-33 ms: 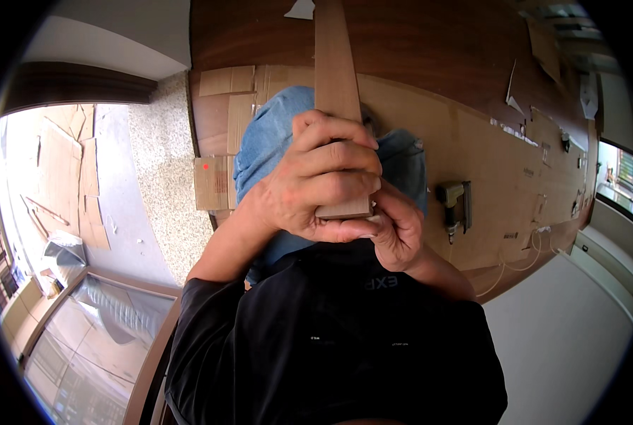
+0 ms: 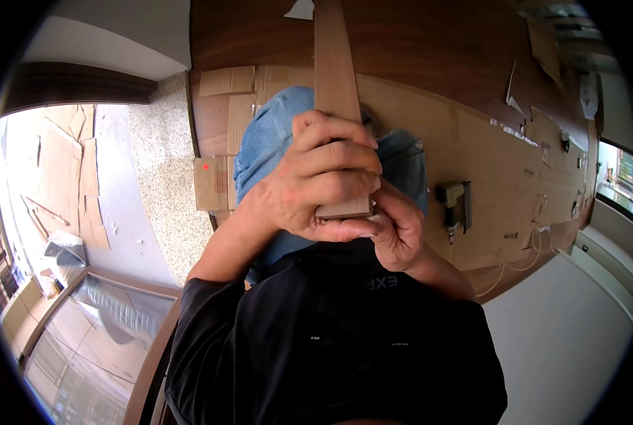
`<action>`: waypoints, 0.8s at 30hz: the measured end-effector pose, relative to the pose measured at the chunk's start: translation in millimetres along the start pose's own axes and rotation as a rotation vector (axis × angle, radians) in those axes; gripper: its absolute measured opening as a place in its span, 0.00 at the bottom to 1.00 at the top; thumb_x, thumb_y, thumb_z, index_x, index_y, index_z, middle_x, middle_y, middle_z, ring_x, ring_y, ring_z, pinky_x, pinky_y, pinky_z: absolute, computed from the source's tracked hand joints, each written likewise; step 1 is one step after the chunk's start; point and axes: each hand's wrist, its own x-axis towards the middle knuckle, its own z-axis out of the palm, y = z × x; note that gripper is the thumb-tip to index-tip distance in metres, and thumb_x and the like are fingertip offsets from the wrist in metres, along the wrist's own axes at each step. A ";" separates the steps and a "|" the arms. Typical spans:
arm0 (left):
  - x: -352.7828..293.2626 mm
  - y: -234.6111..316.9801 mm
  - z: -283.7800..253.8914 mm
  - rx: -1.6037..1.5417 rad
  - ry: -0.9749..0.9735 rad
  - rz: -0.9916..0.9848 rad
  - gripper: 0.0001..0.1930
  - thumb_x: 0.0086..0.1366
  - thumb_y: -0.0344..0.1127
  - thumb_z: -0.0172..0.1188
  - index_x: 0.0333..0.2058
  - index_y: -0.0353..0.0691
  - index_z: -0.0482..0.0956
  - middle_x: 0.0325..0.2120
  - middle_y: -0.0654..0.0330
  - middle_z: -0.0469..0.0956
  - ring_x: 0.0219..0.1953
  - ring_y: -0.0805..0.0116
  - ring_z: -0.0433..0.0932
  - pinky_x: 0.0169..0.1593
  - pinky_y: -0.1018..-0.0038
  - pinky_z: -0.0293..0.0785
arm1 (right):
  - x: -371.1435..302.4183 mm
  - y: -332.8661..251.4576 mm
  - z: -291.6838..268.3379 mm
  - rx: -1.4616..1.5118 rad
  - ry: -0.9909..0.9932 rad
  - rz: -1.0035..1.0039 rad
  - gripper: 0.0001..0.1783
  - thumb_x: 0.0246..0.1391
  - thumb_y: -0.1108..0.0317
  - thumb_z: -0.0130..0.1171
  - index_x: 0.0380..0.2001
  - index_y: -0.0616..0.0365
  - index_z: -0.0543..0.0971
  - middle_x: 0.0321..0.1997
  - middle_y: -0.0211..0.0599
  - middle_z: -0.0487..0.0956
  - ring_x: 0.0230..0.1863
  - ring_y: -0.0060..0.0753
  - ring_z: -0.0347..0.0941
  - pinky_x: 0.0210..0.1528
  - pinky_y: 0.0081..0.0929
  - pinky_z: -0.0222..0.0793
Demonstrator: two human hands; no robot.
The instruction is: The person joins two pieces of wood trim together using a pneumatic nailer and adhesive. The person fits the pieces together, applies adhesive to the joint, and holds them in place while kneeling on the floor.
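Observation:
A long, flat wooden board (image 2: 335,81) points away from me, its near end close to my chest. Over its top, the fingers of my left hand (image 2: 327,170) are wrapped, with the thumb at the near end. My right hand (image 2: 400,230) is curled against the right side of that same end, closed, touching my left fingertips and thumb. Some of its fingers are hidden behind the board and my left hand. Beneath the board are my bent knees in blue jeans (image 2: 274,131).
A nail gun (image 2: 454,207) lies on the cardboard sheets (image 2: 465,142) to the right, near a thin pale hose (image 2: 501,268). Brown wood flooring (image 2: 253,35) stretches across the far side. At lower left stands a glass-topped piece (image 2: 97,340); a speckled stone strip (image 2: 166,166) runs along the left.

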 end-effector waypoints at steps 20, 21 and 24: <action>-1.8 1.5 -0.2 0.002 0.007 -0.021 0.34 0.52 0.70 0.71 0.42 0.45 0.82 0.42 0.61 0.81 0.50 0.54 0.79 0.52 0.60 0.66 | 5.1 -3.6 2.8 -0.198 0.045 -0.070 0.24 0.64 0.56 0.69 0.49 0.68 0.79 0.45 0.49 0.83 0.43 0.46 0.82 0.45 0.37 0.80; -0.9 1.6 0.3 -0.001 0.007 -0.018 0.34 0.52 0.70 0.71 0.42 0.45 0.82 0.42 0.61 0.81 0.50 0.54 0.79 0.52 0.60 0.66 | 4.2 -3.1 3.3 -0.200 0.060 -0.080 0.24 0.64 0.56 0.69 0.50 0.68 0.79 0.45 0.49 0.83 0.44 0.46 0.82 0.45 0.37 0.80; 0.4 1.4 0.9 -0.003 0.003 -0.014 0.34 0.52 0.69 0.71 0.42 0.45 0.82 0.42 0.61 0.81 0.50 0.54 0.79 0.52 0.60 0.66 | 2.8 -4.4 1.5 -0.211 0.063 -0.077 0.24 0.64 0.57 0.69 0.50 0.68 0.79 0.46 0.49 0.83 0.44 0.47 0.82 0.45 0.38 0.81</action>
